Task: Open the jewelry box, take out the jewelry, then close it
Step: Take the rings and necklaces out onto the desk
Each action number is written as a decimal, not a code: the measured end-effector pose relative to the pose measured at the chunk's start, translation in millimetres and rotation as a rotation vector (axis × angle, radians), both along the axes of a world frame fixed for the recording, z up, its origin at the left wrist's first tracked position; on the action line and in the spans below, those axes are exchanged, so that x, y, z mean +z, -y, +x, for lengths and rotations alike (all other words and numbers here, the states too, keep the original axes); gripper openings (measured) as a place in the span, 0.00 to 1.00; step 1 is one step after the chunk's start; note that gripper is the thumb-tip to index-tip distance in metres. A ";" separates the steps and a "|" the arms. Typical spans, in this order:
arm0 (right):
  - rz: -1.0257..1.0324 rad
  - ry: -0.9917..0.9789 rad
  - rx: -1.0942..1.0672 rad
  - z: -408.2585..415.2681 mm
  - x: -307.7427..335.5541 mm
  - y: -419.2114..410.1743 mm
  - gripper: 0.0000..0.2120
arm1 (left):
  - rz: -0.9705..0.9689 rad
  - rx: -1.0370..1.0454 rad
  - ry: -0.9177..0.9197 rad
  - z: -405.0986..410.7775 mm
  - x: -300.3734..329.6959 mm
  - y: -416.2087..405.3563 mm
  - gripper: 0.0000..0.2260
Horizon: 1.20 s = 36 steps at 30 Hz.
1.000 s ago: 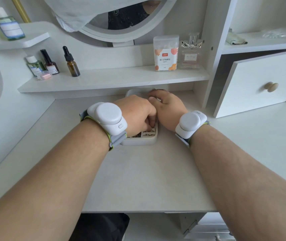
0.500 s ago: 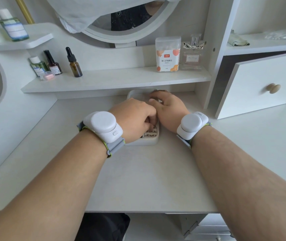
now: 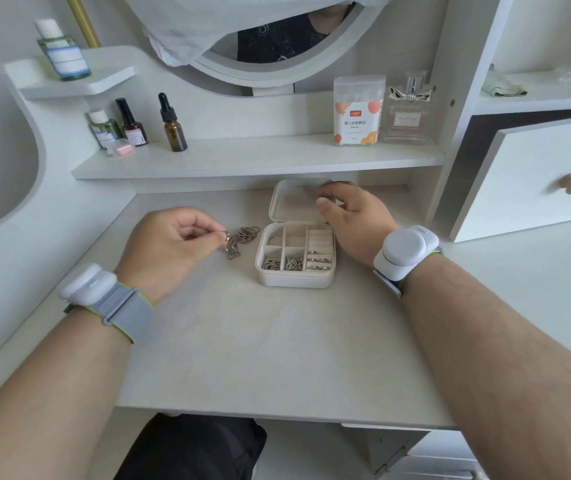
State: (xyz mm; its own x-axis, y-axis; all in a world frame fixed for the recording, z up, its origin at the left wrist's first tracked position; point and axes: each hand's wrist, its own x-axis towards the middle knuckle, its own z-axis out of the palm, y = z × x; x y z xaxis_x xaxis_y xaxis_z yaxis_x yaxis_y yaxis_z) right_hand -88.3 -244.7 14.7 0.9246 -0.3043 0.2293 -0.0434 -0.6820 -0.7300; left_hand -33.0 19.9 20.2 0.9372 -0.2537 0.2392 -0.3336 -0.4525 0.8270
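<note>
Jewelry box [image 3: 295, 258] sits open on the desk [image 3: 242, 341] in front of me, its lid [image 3: 292, 200] swung back and lying flat toward the shelf [image 3: 260, 157]. I can see the tray divided into small compartments: the two nearest squares on the left hold bunched silver chains, the ring rolls on the right carry a few rings, and the far compartments look bare. My left hand [image 3: 169, 247] is just left of the box, thumb and forefinger pinched together on one end of a silver chain [image 3: 240, 239]; the rest of that chain is heaped on the desk between the hand and the box wall, close to the box but I cannot tell whether it touches. My right hand [image 3: 353, 220] is at the far right corner of the box, fingers loosely curled and spread, fingertips resting on the inner face of the lid, thumb held apart; it grips nothing that I can make out. Both wrists wear white pods on grey straps. On the shelf behind stand a brown dropper bottle [image 3: 173, 124] and a perfume bottle [image 3: 407, 112].
</note>
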 end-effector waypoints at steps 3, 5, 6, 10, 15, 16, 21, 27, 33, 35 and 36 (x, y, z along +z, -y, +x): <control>-0.008 0.001 0.001 -0.3 0.3 -0.1 0.16 | 0.066 0.141 0.018 -0.6 -12.3 -13.6 0.03; -0.010 0.001 0.008 0.0 0.0 0.0 0.16 | 0.108 0.217 0.033 1.8 -15.7 -14.0 0.01; -0.011 -0.001 0.008 -0.2 -0.2 0.5 0.16 | 0.139 0.232 0.045 3.0 -16.4 -12.5 0.01; -0.012 0.000 -0.006 -0.9 -0.6 1.2 0.16 | 0.222 0.229 0.074 5.5 -17.6 -7.6 0.01; -0.006 -0.017 -0.002 -1.6 0.4 1.7 0.17 | 0.272 0.220 0.098 4.8 -16.3 -8.1 0.02; -0.010 -0.018 -0.002 -1.6 0.9 1.8 0.17 | 0.276 0.221 0.098 4.4 -16.0 -7.9 0.02; -0.022 -0.024 -0.010 -1.3 -0.1 1.1 0.18 | 0.312 0.233 0.113 3.5 -14.6 -5.8 0.02; -0.021 -0.017 -0.011 -1.7 1.0 0.6 0.17 | 0.323 0.252 0.119 3.0 -13.8 -4.8 0.03; -0.023 -0.014 -0.010 -1.3 1.0 -0.1 0.17 | 0.307 0.268 0.182 -1.9 -11.7 0.1 0.04; -0.027 -0.016 -0.009 -0.4 0.5 0.3 0.17 | 0.287 0.253 0.225 -5.2 -11.1 4.0 0.04; -0.027 -0.015 -0.009 0.1 0.3 0.5 0.17 | 0.271 0.242 0.248 -7.3 -10.9 6.2 0.04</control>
